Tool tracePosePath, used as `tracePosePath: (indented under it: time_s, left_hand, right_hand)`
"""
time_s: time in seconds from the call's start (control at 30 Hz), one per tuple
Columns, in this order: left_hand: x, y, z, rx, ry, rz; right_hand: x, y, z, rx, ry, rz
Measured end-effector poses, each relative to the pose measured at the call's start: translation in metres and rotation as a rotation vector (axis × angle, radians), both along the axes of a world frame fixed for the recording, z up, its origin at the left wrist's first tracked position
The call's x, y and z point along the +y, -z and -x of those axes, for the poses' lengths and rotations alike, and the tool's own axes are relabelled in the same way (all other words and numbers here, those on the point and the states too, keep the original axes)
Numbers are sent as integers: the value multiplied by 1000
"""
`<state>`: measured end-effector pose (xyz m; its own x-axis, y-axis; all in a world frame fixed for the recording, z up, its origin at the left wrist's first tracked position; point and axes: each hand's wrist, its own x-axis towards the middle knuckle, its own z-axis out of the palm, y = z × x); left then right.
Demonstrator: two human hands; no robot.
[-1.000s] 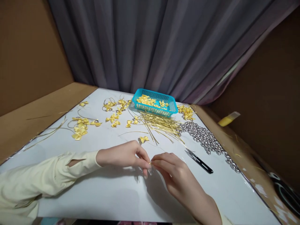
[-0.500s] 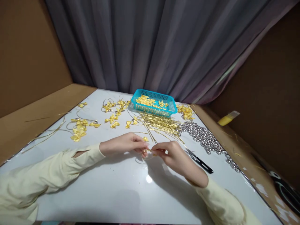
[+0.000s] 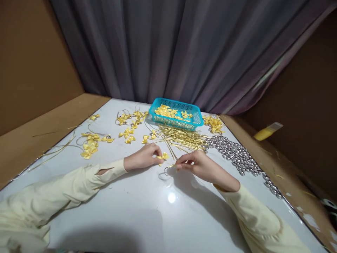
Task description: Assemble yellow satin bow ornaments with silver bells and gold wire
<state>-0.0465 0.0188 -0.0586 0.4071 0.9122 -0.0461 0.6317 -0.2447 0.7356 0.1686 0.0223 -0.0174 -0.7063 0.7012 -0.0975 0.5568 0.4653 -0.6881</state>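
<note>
Glossy white table (image 3: 137,211), left hand (image 3: 143,158) pinching satin bow (image 3: 164,155) (yellow), right hand (image 3: 200,165) on wire (image 3: 171,166)

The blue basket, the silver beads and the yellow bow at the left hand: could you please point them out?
blue basket (image 3: 173,123): head view, front wall.
silver beads (image 3: 237,154): head view, middle of pile.
yellow bow (image 3: 165,156): head view, right loop.

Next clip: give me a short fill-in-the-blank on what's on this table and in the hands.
1. The left hand pinches a small yellow ____.
2. The basket holding more yellow bows is ____ in colour.
3. The pile of silver beads lies on the person's ____ side.
4. The gold wires lie just in front of the ____.

Missing words: bow; blue; right; basket
</note>
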Motion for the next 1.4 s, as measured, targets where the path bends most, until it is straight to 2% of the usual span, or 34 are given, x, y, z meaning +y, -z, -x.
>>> tracePosePath:
  time_s: [0.1, 0.27, 0.37, 0.5, 0.63, 0.73, 0.97, 1.17, 1.4]
  left_hand:
    - [-3, -3, -4, -33, 17, 49]
    - [-15, -21, -13, -52, 63, 80]
    - [-22, -30, -17, 17, 125, -71]
    - [-29, -30, -19, 101, 202, -307]
    - [-33, -27, -19, 99, 270, -429]
    - [-36, -30, -19, 68, 294, -482]
    - [-39, -35, -19, 43, 313, -471]
    - [-39, -36, -20, -18, 285, -392]
    - [-40, -38, -19, -82, 257, -319]
  right_hand:
    - [0, 3, -1, 17, -14, -21]
    - [-5, 5, 0, 76, -23, -191]
    - [-9, 3, 0, 76, -25, -173]
    - [-11, -3, -1, 155, -72, -25]
    - [-12, -10, -2, 193, -97, 79]
    - [-13, -11, -1, 209, -55, 30]
    - [-24, -13, 3, 168, 68, -104]
    - [-29, -10, 4, 115, 81, -263]
    - [-29, 0, 4, 114, 98, -334]
